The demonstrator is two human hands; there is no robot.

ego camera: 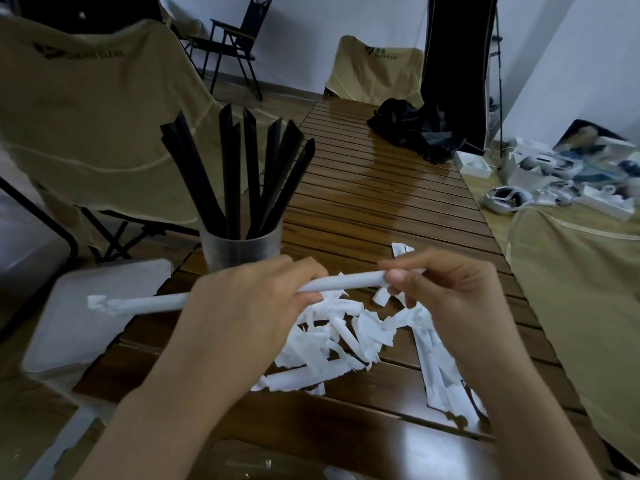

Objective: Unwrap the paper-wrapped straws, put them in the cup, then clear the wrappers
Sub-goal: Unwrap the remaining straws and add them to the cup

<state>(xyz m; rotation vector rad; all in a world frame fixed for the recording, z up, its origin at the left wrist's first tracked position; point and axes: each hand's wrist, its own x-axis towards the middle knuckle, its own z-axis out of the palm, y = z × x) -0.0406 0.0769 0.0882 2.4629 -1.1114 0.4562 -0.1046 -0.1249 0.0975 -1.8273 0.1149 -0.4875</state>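
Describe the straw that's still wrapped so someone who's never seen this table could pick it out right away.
Start at the slatted wooden table and find the frosted cup of black straws at its left edge. Just in front of it, the left hand and right hand hold one wrapped straw level above the torn wrappers. It alone is a long, intact white tube.

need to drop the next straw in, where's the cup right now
In the head view the cup stands on the wooden table, left of centre, just beyond the left hand, with black straws in it.
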